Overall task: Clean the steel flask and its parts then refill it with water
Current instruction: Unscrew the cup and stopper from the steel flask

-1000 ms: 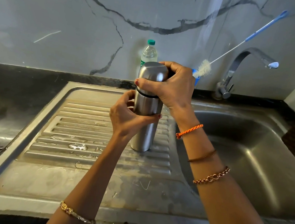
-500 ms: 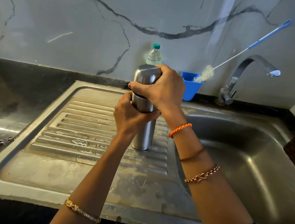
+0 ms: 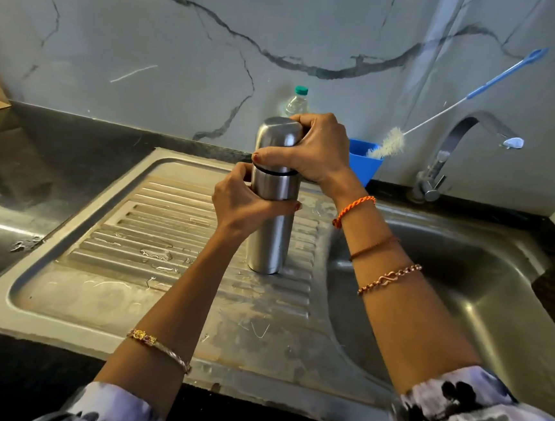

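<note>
Flask (image 3: 269,236) stays upright on the drainboard (image 3: 173,234); left hand (image 3: 246,204) still grips its body, right hand (image 3: 315,149) still wraps the cap (image 3: 277,139), likely unscrewing.

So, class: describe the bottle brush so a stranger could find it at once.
Start at the tap behind the sink basin. Left of it stands a blue tub; the bottle brush leans out of it, the only long thing, with white bristles and blue handle.

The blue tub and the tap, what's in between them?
In the head view, the bottle brush leans out of the blue tub toward the tap.
</note>
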